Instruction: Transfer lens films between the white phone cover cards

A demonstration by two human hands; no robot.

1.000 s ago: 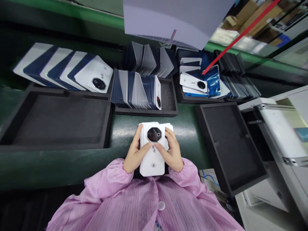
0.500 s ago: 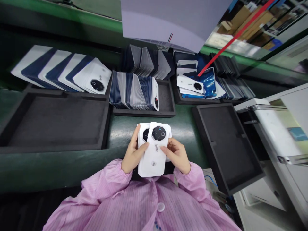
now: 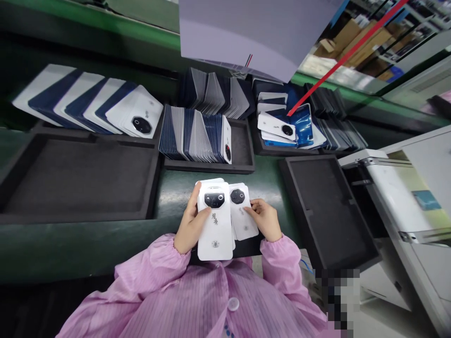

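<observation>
My left hand (image 3: 189, 226) is closed around the left edge of a small stack of white phone back panels (image 3: 215, 227), thumb on the front one. The front panel has a dark camera patch at its top and printed characters below. My right hand (image 3: 267, 219) pinches the right edge of another phone back panel (image 3: 244, 221), fanned out to the right and slightly tilted. The two groups overlap along their inner edges, so how many panels each hand holds is hidden. Both hands are in front of my chest, above the near table edge.
Rows of white and dark blue panels (image 3: 192, 136) stand in a black foam tray (image 3: 243, 141). More fanned panels (image 3: 123, 110) lie behind the left foam tray (image 3: 88, 176). A third tray (image 3: 331, 211) sits tilted at right, beside a white machine (image 3: 394, 188). A red strip (image 3: 345, 58) crosses the upper right.
The front panel, earlier held between both hands, now rests on the left hand's stack. My right hand has shifted slightly right, with another panel spread out to the right.
</observation>
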